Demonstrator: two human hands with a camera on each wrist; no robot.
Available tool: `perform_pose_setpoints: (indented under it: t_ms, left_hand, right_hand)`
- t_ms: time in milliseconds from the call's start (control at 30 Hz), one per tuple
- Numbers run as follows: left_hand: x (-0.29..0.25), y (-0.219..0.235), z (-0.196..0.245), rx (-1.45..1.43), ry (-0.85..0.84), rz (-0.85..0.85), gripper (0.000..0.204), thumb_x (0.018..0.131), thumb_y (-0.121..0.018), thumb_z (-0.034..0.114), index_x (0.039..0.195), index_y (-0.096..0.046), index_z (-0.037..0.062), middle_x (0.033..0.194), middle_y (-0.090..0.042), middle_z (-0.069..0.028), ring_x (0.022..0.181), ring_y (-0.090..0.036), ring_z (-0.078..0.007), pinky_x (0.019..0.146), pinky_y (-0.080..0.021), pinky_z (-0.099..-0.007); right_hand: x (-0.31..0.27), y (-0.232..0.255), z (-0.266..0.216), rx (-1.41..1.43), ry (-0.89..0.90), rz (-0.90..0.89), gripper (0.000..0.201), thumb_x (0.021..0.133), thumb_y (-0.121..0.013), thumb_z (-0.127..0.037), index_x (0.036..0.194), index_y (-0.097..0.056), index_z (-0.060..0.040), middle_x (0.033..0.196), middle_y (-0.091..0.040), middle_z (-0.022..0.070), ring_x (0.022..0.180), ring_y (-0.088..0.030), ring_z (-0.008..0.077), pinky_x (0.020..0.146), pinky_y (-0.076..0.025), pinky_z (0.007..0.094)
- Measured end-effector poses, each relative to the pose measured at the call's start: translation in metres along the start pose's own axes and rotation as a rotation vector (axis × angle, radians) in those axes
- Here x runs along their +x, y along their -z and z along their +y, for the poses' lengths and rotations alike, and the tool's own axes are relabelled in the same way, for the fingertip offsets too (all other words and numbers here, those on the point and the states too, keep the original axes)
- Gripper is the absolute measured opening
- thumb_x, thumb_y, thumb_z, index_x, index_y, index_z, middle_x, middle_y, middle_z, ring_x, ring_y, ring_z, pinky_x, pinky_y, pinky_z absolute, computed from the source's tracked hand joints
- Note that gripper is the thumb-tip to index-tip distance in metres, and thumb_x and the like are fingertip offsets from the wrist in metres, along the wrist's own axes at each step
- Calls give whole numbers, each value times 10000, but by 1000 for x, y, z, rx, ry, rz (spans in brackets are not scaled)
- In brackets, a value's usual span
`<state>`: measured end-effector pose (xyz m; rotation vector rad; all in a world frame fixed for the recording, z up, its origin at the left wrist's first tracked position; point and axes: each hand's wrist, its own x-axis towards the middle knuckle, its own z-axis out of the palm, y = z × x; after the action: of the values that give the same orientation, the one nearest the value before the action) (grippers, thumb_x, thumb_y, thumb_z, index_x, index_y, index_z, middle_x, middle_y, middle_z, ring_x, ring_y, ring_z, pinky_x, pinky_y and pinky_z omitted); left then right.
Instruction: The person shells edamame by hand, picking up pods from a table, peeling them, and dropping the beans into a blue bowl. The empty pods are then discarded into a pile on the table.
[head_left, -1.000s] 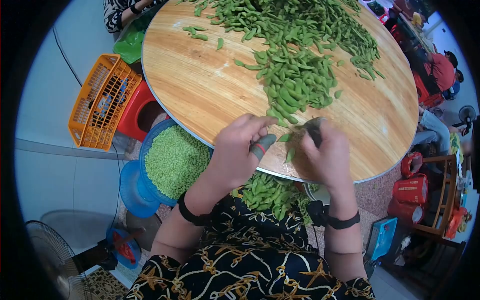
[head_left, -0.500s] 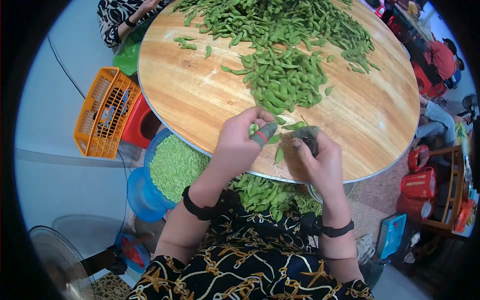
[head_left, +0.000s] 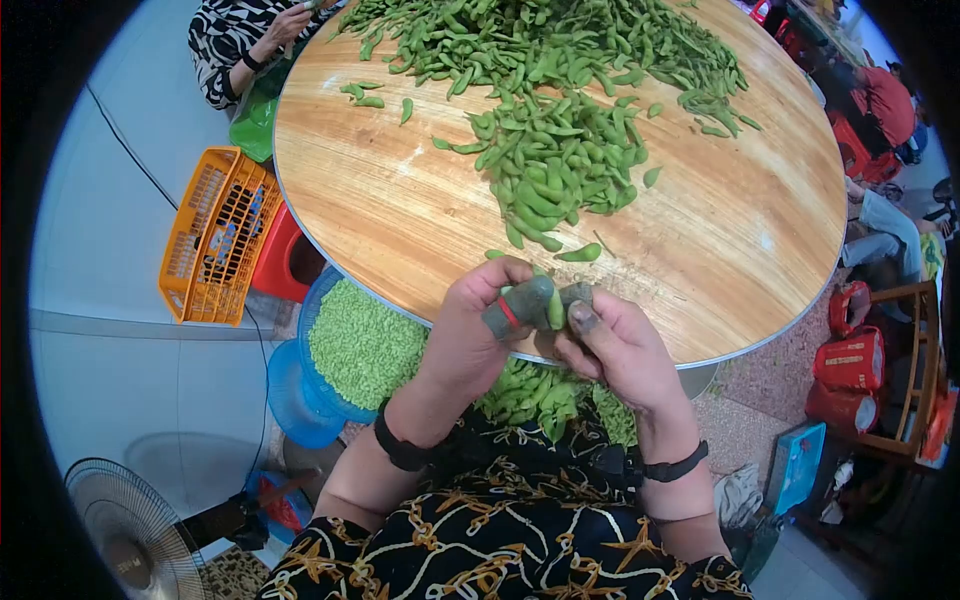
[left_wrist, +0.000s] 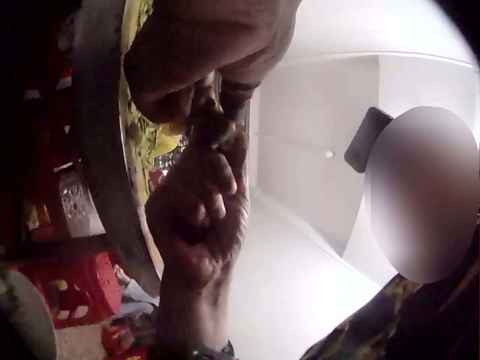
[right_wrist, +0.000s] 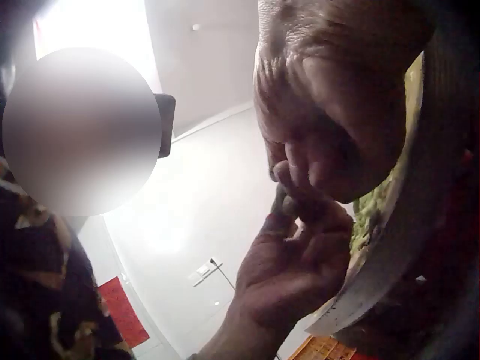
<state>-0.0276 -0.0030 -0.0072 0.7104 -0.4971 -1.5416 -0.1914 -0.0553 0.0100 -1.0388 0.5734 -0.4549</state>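
Note:
At the near edge of the round wooden table (head_left: 370, 205), both hands meet on one green soybean pod (head_left: 555, 308). My left hand (head_left: 465, 335) pinches it with a thumb in a grey-green cover with a red band. The right hand (head_left: 635, 355) grips its other side; a grey cover sits on the right index finger. Both wrist views are dark, with the left hand (right_wrist: 289, 262) and right hand (left_wrist: 199, 195) fingertip to fingertip and the pod mostly hidden. A loose pod (head_left: 578, 254) lies just beyond the fingers, before a heap of pods (head_left: 565, 165).
Shelled beans (head_left: 365, 340) fill a blue basket (head_left: 312, 375) below the table's left edge. More pods (head_left: 535, 395) lie under the near edge. An orange crate (head_left: 205, 250), red stool (head_left: 280, 265) and fan (head_left: 135, 530) stand left. Another person's patterned sleeve (head_left: 215, 50) shows at far left.
The hands, apart earlier, have come together on a pod, the right moving left and down. A bean seen in the left fingers half a second ago no longer shows.

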Motion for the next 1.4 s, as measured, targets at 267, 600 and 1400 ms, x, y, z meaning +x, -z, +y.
perform_pose_setpoints:
  t_ms: [267, 600, 1400]
  left_hand:
    - [-3, -8, -4, 336, -181, 223, 102, 825, -611, 80, 859, -516, 61, 769, -552, 6, 670, -508, -49, 571, -378, -167]
    - [-7, -12, -4, 604, -205, 91, 92, 820, -604, 51, 904, -578, 24, 788, -546, 14, 747, -524, -69, 661, -432, -214]
    - [4, -1, 0, 1199, -502, 64, 357, 825, -545, 15, 1178, -489, 19, 842, -557, -48, 744, -539, -111, 662, -441, -236]
  right_hand:
    - [0, 2, 1, 22, 12, -32, 225, 962, -359, -181, 883, -503, -27, 591, -408, -29, 507, -338, 44, 464, -277, 197]
    - [-6, 1, 6, -72, 12, -14, 184, 944, -374, -123, 862, -508, -25, 599, -430, -31, 505, -354, 38, 468, -290, 186]
    - [16, -10, -7, -642, 427, 449, 109, 830, -587, -67, 903, -605, 13, 702, -625, 91, 596, -571, 119, 560, -448, 245]
